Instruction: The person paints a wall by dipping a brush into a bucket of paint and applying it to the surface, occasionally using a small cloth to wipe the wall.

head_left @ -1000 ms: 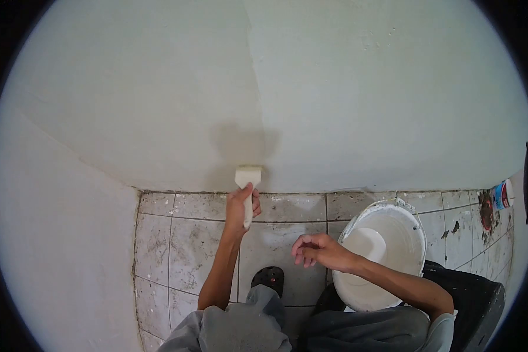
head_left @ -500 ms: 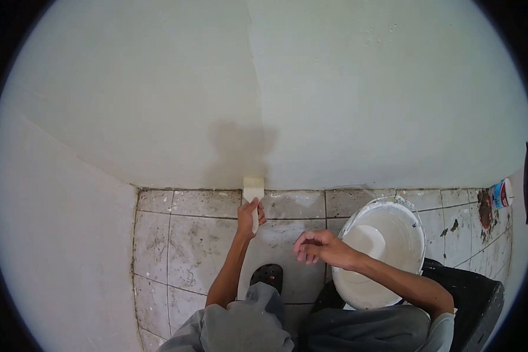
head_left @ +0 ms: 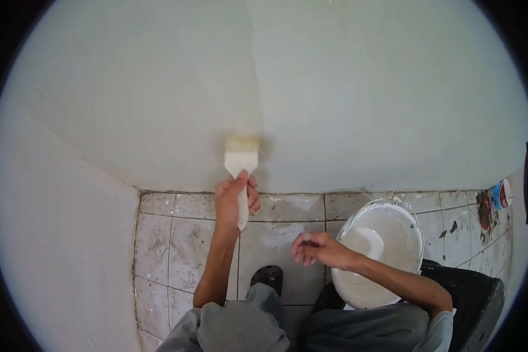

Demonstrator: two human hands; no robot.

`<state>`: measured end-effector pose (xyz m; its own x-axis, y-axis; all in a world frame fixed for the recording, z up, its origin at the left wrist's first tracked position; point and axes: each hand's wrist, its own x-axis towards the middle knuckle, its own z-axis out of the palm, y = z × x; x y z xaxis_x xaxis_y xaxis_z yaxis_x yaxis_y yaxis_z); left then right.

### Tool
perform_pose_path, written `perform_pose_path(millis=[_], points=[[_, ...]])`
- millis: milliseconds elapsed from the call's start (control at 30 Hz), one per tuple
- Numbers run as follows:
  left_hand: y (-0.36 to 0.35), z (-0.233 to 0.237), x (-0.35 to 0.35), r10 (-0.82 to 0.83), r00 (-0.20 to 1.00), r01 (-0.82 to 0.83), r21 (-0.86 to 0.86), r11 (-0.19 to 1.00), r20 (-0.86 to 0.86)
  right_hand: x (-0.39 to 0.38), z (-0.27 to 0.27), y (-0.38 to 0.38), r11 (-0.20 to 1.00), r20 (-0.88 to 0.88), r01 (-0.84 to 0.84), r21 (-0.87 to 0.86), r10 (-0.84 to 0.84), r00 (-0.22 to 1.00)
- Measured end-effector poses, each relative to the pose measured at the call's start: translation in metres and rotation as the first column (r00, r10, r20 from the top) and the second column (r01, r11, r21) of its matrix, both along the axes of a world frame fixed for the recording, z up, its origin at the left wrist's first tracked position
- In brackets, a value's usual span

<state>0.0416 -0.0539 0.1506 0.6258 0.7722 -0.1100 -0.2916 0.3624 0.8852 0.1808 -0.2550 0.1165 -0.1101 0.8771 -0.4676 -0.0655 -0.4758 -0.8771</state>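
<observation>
Your left hand [head_left: 227,202] grips the paintbrush [head_left: 241,160] by its handle, blurred bristles up at the wall [head_left: 358,105]! Your right hand [head_left: 320,249] hangs loosely half-curled, fingers slightly spread, just beside the white bucket [head_left: 407,226], forearm across it.

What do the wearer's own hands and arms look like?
Left hand and right hand: bare, no gloves or wristwear visible. Left forearm and right forearm: bare, no cables. A pale grey sleeve shows on the right; none discernible left.
</observation>
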Motion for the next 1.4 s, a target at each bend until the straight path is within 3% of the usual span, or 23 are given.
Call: perform_pose_path(millis=[100,133,233,367,467,600,733,833,933,1033,1200,1267,1400], points=[[-0.007,0.034,-0.004,-0.043,0.971,0.015,0.122,0.992,0.233,0.002,-0.009,-0.002,1.0,0.002,0.014,-0.021,-0.014,1.0],[-0.006,0.033,0.0,0.009,0.982,-0.025,0.084,0.996,0.189,0.001,-0.009,-0.003,1.0,-0.003,0.013,-0.022,-0.013,1.0],[0.023,-0.053,0.016,-0.03,0.995,0.025,0.057,0.998,0.09,0.002,-0.007,-0.003,1.0,-0.012,0.006,-0.018,-0.007,1.0],[0.012,-0.189,0.002,-0.025,0.996,0.001,-0.268,0.963,-0.085,0.003,-0.005,-0.006,0.999,-0.002,0.033,-0.024,-0.033,0.999],[0.006,-0.228,-0.01,-0.045,0.985,-0.025,-0.389,0.921,-0.169,0.002,-0.006,-0.006,0.999,0.002,0.026,-0.036,-0.026,1.0],[0.02,-0.205,-0.004,-0.086,0.976,0.005,-0.37,0.929,-0.202,0.0,-0.005,-0.006,0.999,0.008,0.019,-0.042,-0.018,1.0],[0.019,-0.093,0.009,-0.021,0.98,-0.024,-0.227,0.974,-0.196,0.0,-0.001,0.0,1.0,0.005,0.002,-0.012,-0.002,1.0],[0.007,-0.005,0.001,-0.045,0.996,0.039,-0.074,0.996,-0.082,0.001,0.002,0.003,1.0,0.022,0.0,-0.002,0.0,1.0],[0.004,0.025,-0.001,-0.024,0.998,0.02,0.059,0.998,0.052,0.002,-0.002,0.004,1.0,0.014,0.003,-0.021,-0.003,1.0],[0.01,-0.027,0.004,-0.049,0.992,0.041,0.067,0.997,0.118,0.003,-0.005,0.004,1.0,-0.004,0.002,-0.025,-0.002,1.0],[0.021,-0.188,-0.004,-0.067,0.997,0.06,-0.189,0.98,-0.035,0.004,0.001,0.002,1.0,0.023,-0.001,0.005,0.001,1.0],[0.015,-0.211,-0.015,-0.068,0.99,0.031,-0.269,0.963,-0.127,0.004,-0.003,-0.001,1.0,0.039,-0.001,-0.007,0.002,0.999],[0.018,-0.216,-0.018,-0.101,0.963,0.001,-0.37,0.929,-0.25,0.005,-0.005,-0.003,1.0,0.027,-0.001,-0.011,0.001,1.0]])
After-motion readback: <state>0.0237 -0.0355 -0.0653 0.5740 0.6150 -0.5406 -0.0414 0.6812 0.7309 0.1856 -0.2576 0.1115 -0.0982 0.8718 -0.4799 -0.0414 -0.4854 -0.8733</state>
